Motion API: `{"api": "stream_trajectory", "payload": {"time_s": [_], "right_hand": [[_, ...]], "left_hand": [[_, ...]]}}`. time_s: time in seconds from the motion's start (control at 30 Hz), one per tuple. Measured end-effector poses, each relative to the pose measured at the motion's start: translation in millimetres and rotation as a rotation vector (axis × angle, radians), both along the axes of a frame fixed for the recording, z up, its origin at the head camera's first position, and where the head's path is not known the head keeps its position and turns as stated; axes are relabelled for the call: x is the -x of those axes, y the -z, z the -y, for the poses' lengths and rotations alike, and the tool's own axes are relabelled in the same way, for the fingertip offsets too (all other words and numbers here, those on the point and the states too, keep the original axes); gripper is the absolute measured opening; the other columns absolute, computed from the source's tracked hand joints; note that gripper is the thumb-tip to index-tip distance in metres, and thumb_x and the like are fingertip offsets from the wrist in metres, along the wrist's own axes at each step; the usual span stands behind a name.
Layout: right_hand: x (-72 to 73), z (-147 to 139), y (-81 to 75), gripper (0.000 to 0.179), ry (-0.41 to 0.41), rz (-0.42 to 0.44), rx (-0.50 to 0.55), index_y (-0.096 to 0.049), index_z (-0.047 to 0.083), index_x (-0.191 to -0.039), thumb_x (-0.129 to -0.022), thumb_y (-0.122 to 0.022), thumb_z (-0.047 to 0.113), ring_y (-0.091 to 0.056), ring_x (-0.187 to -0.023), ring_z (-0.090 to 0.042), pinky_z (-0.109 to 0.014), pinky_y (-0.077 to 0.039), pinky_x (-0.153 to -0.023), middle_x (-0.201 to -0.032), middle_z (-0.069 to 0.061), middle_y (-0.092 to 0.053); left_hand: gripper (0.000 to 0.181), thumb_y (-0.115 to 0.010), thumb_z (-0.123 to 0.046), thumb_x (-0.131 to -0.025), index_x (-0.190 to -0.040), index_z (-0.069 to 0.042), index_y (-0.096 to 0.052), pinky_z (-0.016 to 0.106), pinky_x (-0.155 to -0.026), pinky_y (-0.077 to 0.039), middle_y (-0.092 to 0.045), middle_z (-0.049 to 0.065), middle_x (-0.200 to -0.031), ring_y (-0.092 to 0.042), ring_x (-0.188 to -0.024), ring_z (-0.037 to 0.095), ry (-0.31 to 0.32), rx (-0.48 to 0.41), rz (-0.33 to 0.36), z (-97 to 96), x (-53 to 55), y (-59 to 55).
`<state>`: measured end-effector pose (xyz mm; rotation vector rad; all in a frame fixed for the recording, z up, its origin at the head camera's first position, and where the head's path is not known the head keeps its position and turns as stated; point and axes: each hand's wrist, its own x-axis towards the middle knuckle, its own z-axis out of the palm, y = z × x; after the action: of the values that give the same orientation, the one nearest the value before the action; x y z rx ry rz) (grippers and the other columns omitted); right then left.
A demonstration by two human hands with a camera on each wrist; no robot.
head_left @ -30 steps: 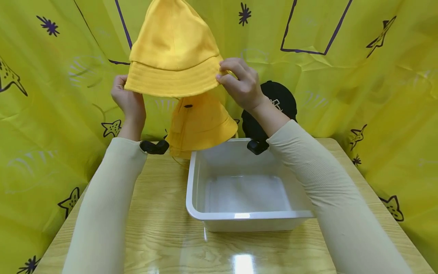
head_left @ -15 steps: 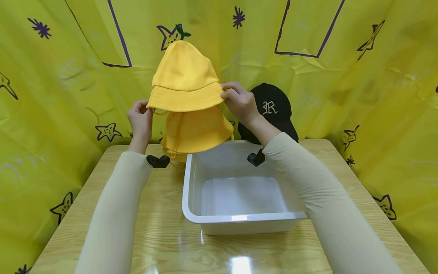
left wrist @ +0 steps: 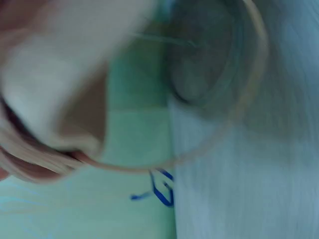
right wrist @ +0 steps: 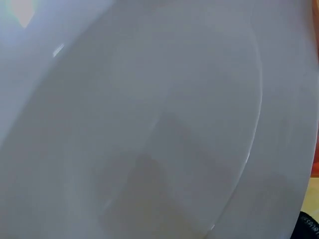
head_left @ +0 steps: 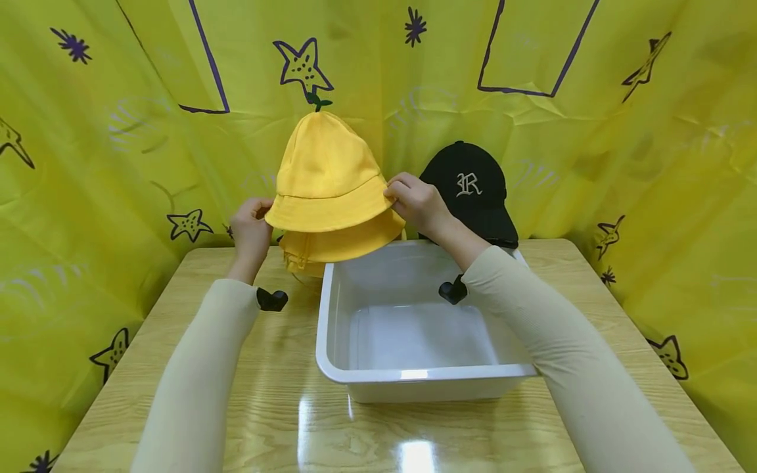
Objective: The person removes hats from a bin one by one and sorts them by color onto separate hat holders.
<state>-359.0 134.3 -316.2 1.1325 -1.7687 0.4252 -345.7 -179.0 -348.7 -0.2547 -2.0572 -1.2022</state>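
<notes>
Both hands hold a yellow bucket hat (head_left: pixel 331 154) with a small green sprout on its crown, in the head view. My left hand (head_left: pixel 251 231) pinches the left edge of its brim. The opposite brim edge is pinched by my right hand (head_left: pixel 421 205). Right below, a second yellow bucket hat (head_left: pixel 349 244) is largely covered by the held one, whose brim overlaps it. In the blurred left wrist view a thin cord (left wrist: pixel 261 50) hangs in a loop near the hand. The right wrist view looks into a white bin and shows no fingers.
A white plastic bin (head_left: pixel 428 389) stands on the wooden table (head_left: pixel 278 407), under my right forearm. Behind it sits a black cap (head_left: pixel 467 184) with a light letter R. A patterned yellow curtain (head_left: pixel 579 151) surrounds the table at the back and sides.
Both hands have lowered the held bucket hat from high up to just over the second yellow hat, moving it slightly right. Its green sprout and the cap's letter have come into full view.
</notes>
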Motion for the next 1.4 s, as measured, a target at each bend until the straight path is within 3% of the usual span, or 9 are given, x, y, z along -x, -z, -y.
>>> {"api": "stream_trajectory", "payload": {"time_s": [0.13,0.27,0.47,0.63,0.77,0.93,1.07,1.2,1.4], "right_hand": [[-3.2,1.0,4.3,0.014,0.040,0.147,-0.092,-0.055,0.001,-0.082,-0.079,-0.059,-0.012,-0.055,-0.067,-0.025,-0.032,-0.050,-0.058,-0.077,-0.013,-0.058],[-10.2,2.4,9.5,0.019,0.113,0.251,-0.196,-0.051,0.002,-0.082,-0.077,-0.059,-0.015,-0.050,-0.065,-0.025,-0.032,-0.046,-0.057,-0.072,-0.011,-0.052],[-21.1,4.0,18.9,0.014,0.253,0.306,-0.317,-0.052,0.001,-0.077,-0.088,-0.055,-0.006,-0.052,-0.053,-0.023,-0.031,-0.047,-0.048,-0.059,-0.009,-0.048],[-27.0,2.0,19.2,0.016,0.343,0.482,-0.334,-0.052,0.002,-0.074,-0.088,-0.057,-0.004,-0.057,-0.053,-0.027,-0.034,-0.048,-0.049,-0.059,-0.010,-0.051],[-28.1,2.3,15.2,0.014,0.364,0.618,-0.326,-0.054,0.003,-0.075,-0.087,-0.058,-0.004,-0.057,-0.057,-0.026,-0.033,-0.048,-0.053,-0.062,-0.010,-0.054],[-27.7,6.9,9.9,0.011,0.363,0.684,-0.326,-0.056,0.003,-0.078,-0.088,-0.058,-0.002,-0.055,-0.059,-0.024,-0.030,-0.045,-0.055,-0.064,-0.009,-0.054],[-26.4,14.5,5.4,0.010,0.367,0.711,-0.373,-0.055,0.003,-0.081,-0.091,-0.055,-0.001,-0.056,-0.062,-0.025,-0.031,-0.045,-0.056,-0.066,-0.009,-0.053],[-27.5,18.5,-5.3,0.007,0.385,0.843,-0.460,-0.053,0.004,-0.086,-0.092,-0.054,-0.001,-0.055,-0.068,-0.025,-0.030,-0.043,-0.059,-0.072,-0.009,-0.051],[-32.8,17.7,-27.9,0.018,0.408,1.035,-0.514,-0.059,0.001,-0.107,-0.089,-0.054,0.002,-0.057,-0.085,-0.025,-0.032,-0.049,-0.075,-0.099,-0.014,-0.062]], "left_hand": [[0.008,-0.064,0.005,-0.085,-0.090,0.009,-0.070,0.041,-0.075,-0.053,-0.066,0.023,-0.087,-0.064,-0.082,0.035,0.018,0.202,-0.100,6.8,-1.3,13.1],[0.008,-0.065,0.008,-0.082,-0.089,0.008,-0.069,0.044,-0.073,-0.052,-0.066,0.023,-0.086,-0.063,-0.080,0.036,0.046,0.259,-0.145,10.5,-1.8,23.3],[0.008,-0.063,0.010,-0.083,-0.089,0.008,-0.067,0.044,-0.074,-0.052,-0.065,0.022,-0.087,-0.063,-0.082,0.036,0.016,0.358,-0.075,8.6,-5.1,40.1],[0.011,-0.058,0.011,-0.085,-0.091,0.007,-0.066,0.045,-0.076,-0.053,-0.066,0.022,-0.090,-0.064,-0.086,0.037,0.000,0.397,0.007,0.2,-6.6,46.1],[0.014,-0.056,0.015,-0.083,-0.088,0.007,-0.065,0.045,-0.073,-0.053,-0.066,0.023,-0.089,-0.064,-0.084,0.037,0.007,0.395,0.054,-3.4,-6.6,47.7],[0.009,-0.058,0.013,-0.084,-0.087,0.007,-0.065,0.046,-0.073,-0.053,-0.066,0.023,-0.087,-0.064,-0.081,0.037,-0.005,0.392,0.049,-2.4,-6.9,48.3],[0.015,-0.059,0.010,-0.085,-0.098,0.007,-0.064,0.047,-0.079,-0.052,-0.065,0.024,-0.096,-0.063,-0.090,0.038,0.024,0.408,0.170,4.9,-13.8,39.6],[0.034,-0.054,0.009,-0.085,-0.119,0.009,-0.056,0.052,-0.089,-0.047,-0.059,0.026,-0.115,-0.057,-0.105,0.041,0.111,0.498,0.380,13.0,-20.9,21.0],[0.075,-0.041,0.020,-0.075,-0.146,0.005,-0.025,0.036,-0.059,-0.040,-0.025,0.031,-0.147,-0.036,-0.128,0.047,0.271,0.600,0.602,10.7,-33.6,-12.6]]}}
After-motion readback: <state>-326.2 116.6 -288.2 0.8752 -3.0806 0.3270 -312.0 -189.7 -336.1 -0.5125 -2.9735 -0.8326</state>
